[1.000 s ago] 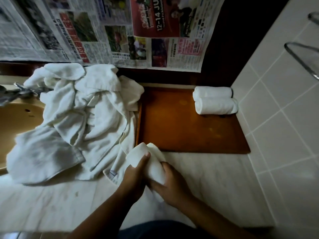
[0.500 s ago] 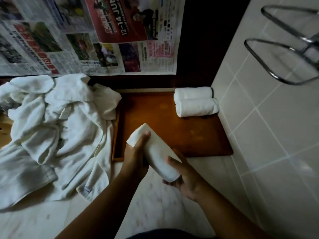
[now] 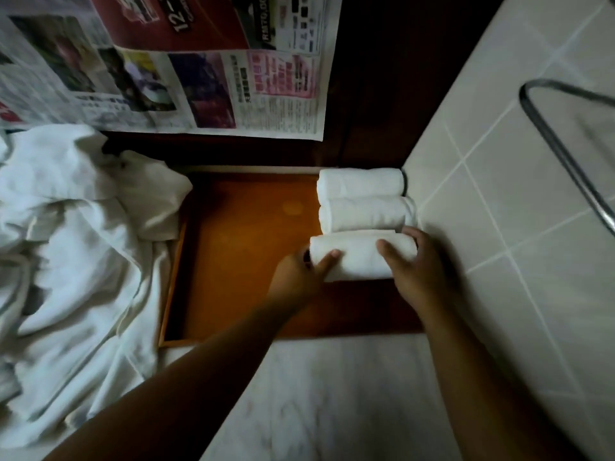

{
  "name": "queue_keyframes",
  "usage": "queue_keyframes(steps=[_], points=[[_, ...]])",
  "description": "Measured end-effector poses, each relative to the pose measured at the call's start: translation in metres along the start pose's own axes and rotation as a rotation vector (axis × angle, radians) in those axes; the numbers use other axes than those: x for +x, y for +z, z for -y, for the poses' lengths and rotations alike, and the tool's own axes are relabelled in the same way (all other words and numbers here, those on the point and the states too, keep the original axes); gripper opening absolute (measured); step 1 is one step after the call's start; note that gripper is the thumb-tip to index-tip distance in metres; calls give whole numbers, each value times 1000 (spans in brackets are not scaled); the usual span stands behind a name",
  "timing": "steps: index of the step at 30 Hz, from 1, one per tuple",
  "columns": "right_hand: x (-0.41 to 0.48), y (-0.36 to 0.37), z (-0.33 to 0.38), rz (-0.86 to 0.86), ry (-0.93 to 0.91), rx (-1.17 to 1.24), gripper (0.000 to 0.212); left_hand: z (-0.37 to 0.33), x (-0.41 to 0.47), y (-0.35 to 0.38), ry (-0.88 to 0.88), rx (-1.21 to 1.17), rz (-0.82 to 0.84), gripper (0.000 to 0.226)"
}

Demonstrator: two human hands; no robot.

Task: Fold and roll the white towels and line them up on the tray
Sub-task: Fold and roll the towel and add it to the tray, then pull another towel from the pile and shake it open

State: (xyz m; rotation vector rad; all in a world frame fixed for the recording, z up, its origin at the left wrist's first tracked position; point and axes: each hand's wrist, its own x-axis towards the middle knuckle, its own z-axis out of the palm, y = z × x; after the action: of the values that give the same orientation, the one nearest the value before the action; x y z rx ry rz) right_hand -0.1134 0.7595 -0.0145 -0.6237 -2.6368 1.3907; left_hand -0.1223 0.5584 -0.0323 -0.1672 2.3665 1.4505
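Observation:
A rolled white towel [image 3: 357,256] lies on the brown wooden tray [image 3: 239,261], right against two other rolled towels [image 3: 361,199] stacked toward the tray's far right corner. My left hand [image 3: 299,272] grips the roll's left end, thumb on top. My right hand [image 3: 417,261] holds its right end, thumb over the roll. A heap of loose white towels [image 3: 73,244] sprawls on the counter to the left, spilling over the tray's left rim.
A newspaper [image 3: 166,61] hangs on the dark wall behind the tray. A white tiled wall [image 3: 515,227] with a metal rail [image 3: 559,141] runs along the right. Pale marble counter [image 3: 316,394] lies in front of the tray.
Both hands carried the rolled towel from above the counter to the tray's right side and set it against the two rolls there. The view shifted right.

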Motion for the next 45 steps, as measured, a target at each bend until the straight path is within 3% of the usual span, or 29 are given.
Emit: queue_keyframes(steps=[4,6,11,15,17,21,24,28,33,39,45], points=[[30,27,-29,-133,-255,-523,60,1,43,42,-146,37,9,55],[34,40,-45,-206,-343,-600,60,-1,54,48,-133,11,-63,51],[22,58,-44,-316,-229,-627,62,9,60,47,-36,71,-73,54],[14,55,-47,-245,-188,-613,71,17,42,43,100,41,-45,47],[-8,43,-43,-229,-223,-606,77,14,2,28,251,77,-43,41],[-35,50,-53,-169,-265,-618,79,58,-40,4,347,265,-134,48],[-106,56,-69,-103,-432,-596,75,118,-110,-23,474,525,-178,49],[-190,77,-94,136,-678,-670,62,196,-191,-57,400,732,-146,51],[-228,90,-84,313,-808,-650,54,245,-247,-75,332,806,-149,53],[-242,102,-81,277,-772,-664,50,251,-261,-75,322,752,-229,51],[-268,114,-80,297,-840,-641,60,258,-270,-93,309,687,-293,46]])
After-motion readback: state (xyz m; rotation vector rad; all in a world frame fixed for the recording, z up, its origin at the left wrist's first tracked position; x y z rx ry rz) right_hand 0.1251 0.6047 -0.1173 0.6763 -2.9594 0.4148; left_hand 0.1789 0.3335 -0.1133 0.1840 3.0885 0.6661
